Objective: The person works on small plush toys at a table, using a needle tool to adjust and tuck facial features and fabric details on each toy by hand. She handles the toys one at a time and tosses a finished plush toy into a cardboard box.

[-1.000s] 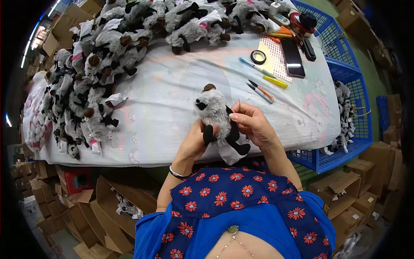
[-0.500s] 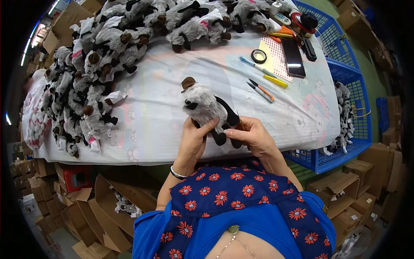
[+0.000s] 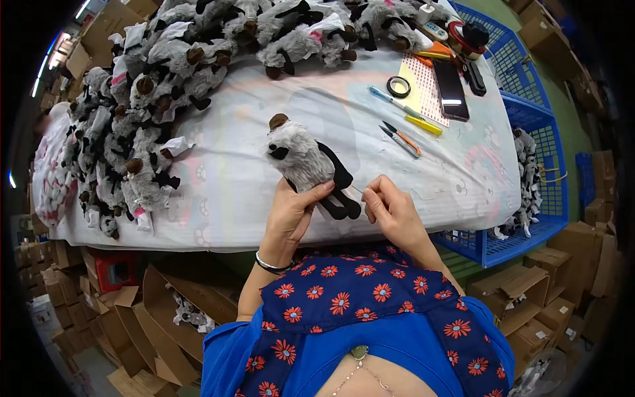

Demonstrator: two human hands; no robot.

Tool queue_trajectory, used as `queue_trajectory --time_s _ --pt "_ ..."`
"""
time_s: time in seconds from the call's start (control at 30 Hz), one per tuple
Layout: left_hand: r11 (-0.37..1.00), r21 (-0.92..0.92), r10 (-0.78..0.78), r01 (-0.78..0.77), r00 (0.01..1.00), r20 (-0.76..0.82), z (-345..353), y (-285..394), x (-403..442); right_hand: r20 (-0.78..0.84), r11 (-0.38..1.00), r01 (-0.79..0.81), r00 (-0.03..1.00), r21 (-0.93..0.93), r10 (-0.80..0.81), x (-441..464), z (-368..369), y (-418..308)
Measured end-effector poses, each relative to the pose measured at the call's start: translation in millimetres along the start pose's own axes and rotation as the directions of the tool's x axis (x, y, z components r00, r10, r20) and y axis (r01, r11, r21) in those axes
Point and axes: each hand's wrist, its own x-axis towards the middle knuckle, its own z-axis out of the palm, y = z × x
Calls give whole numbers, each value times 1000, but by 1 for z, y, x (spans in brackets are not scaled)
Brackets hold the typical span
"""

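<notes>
Toy (image 3: 301, 155) held in left hand (image 3: 288, 208), above the tabletop's (image 3: 423, 192) near edge. Thin item (image 3: 358, 190), unidentifiable, apparently pinched in right hand (image 3: 393, 210), beside toy's legs. Fine handwork judged under way; steady left grip called for.

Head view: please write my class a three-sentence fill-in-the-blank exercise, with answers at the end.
1. The gray plush animal in the left hand has ____ legs.
2. In the picture, the smartphone lies to the ____ of the tape roll.
3. The plastic crate beside the table is colored ____.

Missing words: black; right; blue.
</notes>
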Motion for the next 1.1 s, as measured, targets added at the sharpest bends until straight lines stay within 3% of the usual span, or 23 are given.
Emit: queue_trajectory --time_s 0.13,0.33,0.47,0.67,0.83,1.0,1.1 --pt "996 36 88 -87 996 -34 1 -2 1 24 932 94 996 -350 -91 -5 -1 -7" --pt "986 64 159 -156 986 -44 3 -8 -1 2 934 112 993 -339 -118 0 6 -1" --pt "979 129 165 -157 985 -54 9 -9 -7 -24 992 34 999 -123 -38 4 13 1" --pt "975 112 198 -190 978 -63 8 -13 -8 14 990 109 994 -93 -108 10 13 1" --pt "983 82 172 -165 982 -78 8 -12 -9 48 954 230 973 -193 -225 11 7 -1" --pt "969 157 206 -189 974 -96 11 -17 -14 -8 991 98 995 -95 -99 10 12 4" --pt "986 97 145 -137 987 -76 9 -12 -13 84 950 289 956 -118 -281 17 4 2"
